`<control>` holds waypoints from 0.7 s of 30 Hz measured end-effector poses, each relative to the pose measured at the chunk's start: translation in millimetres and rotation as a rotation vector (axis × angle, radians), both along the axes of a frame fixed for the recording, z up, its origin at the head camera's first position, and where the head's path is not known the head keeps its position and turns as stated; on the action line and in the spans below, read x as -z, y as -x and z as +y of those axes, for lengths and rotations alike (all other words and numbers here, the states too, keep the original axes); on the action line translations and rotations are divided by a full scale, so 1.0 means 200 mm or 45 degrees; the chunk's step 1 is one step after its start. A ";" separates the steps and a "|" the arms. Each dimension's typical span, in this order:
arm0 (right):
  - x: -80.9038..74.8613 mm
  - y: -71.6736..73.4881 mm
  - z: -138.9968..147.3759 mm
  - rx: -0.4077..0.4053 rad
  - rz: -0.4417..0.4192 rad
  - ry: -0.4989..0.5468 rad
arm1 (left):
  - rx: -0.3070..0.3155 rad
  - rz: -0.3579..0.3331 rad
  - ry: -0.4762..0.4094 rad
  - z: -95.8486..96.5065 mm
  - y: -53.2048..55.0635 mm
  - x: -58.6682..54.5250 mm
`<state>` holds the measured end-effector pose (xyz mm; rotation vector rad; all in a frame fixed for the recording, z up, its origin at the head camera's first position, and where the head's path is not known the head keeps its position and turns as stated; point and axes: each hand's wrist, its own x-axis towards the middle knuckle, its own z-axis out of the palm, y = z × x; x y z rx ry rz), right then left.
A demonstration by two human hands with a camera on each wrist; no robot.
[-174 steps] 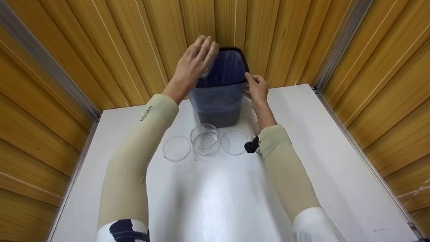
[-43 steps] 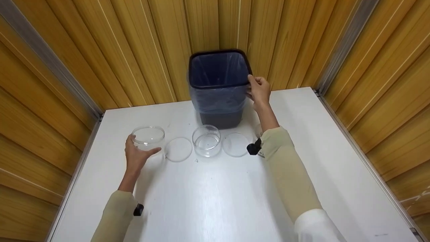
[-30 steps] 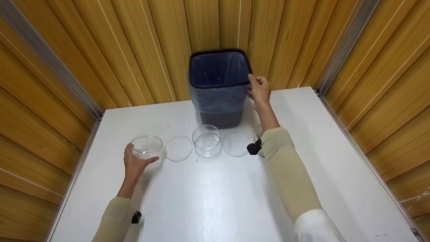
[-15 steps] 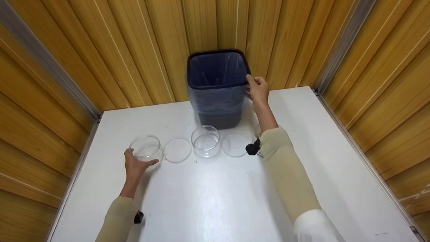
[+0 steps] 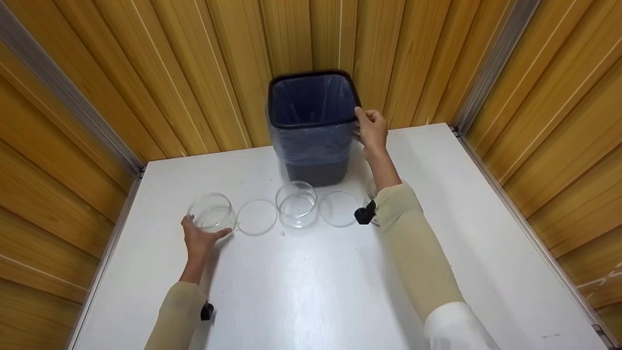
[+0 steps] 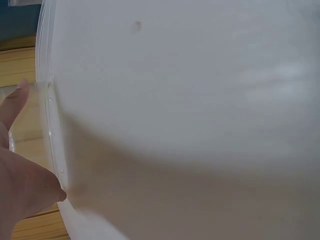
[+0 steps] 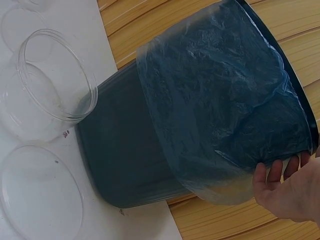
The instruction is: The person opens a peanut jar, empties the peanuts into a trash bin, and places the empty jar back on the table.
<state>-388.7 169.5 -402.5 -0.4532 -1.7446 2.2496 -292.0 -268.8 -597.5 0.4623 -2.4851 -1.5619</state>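
Gripping a round, transparent, straight-walled bowl (image 5: 210, 216), the person's left hand (image 5: 199, 241) is spread wide, thumb at the near right side and fingers round the left. This bowl stands at the left of the white, flat-topped table (image 5: 311, 291); whether its base bears fully on the surface cannot be told. Just beside it, to the right, lies a thin, transparent, round disc (image 5: 257, 218). Next comes a second transparent, round bowl (image 5: 297, 206), upright, before a dark grey, tapered bin (image 5: 316, 174) lined with a translucent bluish plastic bag (image 5: 313, 143). A second transparent, round disc (image 5: 339, 209) lies right of that bowl. At far right, the right hand (image 5: 373, 130) holds the bin's dark rim narrowly, thumb on top, fingers against the bagged outer side. The beige right sleeve (image 5: 418, 243) partly hides another transparent object (image 5: 371, 191).
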 end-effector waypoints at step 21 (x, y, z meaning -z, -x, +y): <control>0.02 0.00 0.00 -0.014 0.053 -0.031 | 0.138 -0.029 -0.009 -0.05 -0.03 0.03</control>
